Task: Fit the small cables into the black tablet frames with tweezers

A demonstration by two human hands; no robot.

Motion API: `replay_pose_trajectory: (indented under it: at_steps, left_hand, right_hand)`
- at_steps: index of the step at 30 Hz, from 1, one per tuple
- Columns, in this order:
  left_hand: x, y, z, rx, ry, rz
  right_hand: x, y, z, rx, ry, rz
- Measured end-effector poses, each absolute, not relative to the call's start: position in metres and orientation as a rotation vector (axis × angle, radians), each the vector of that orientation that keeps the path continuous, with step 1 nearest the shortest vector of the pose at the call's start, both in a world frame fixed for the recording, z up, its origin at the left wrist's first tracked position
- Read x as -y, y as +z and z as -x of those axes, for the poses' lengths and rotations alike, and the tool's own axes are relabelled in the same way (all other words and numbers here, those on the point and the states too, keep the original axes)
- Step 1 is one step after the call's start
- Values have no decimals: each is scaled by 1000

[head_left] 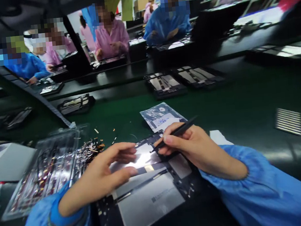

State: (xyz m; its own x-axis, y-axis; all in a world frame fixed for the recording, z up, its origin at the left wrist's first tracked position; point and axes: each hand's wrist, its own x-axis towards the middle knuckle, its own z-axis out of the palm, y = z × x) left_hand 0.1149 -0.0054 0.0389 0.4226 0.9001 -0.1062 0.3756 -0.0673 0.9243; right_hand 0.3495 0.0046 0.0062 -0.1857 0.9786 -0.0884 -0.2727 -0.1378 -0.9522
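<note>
A tablet-like device with its inside exposed (160,193) lies in front of me, showing silvery battery panels and a dark frame. My right hand (187,138) pinches black tweezers (180,129), their tips pointing down-left over the device's upper part. Over the device's left side hovers my left hand (110,170), thumb and fingers apart with nothing between them. Just beyond the device is a clear plastic bag (162,115) with a white label. Left of my left hand is a heap of small strip-like parts (91,150).
A clear plastic tray (43,173) of small parts sits at left beside a white box (8,160). More opened devices (163,83) rest on the green surface beyond. A ridged plate (288,121) lies at right. Several people (111,36) work across the line.
</note>
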Motion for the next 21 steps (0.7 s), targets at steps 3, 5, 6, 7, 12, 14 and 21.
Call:
replay_pose_trajectory:
  at_steps: [3, 5, 6, 7, 12, 14, 21]
  left_hand:
    - [10, 38, -127, -1060, 576, -1533]
    - [13, 33, -129, -1056, 591, -1437]
    - [14, 31, -129, -1057, 606, -1385]
    - [14, 29, -128, -1054, 622, -1337]
    - [14, 24, -122, -1046, 661, -1227]
    - [14, 23, -122, -1048, 662, -1215]
    - [17, 19, -119, -1039, 681, -1214]
  right_hand:
    - [-10, 14, -328, 1059, 1770, 929]
    - [-14, 14, -320, 1025, 1862, 907]
    - [-15, 13, -318, 1007, 1893, 905]
    - [-16, 13, -316, 989, 1917, 907]
    - [-21, 8, -310, 930, 1997, 942]
    - [-22, 7, -309, 923, 2013, 948]
    - [-22, 5, -310, 922, 1999, 984]
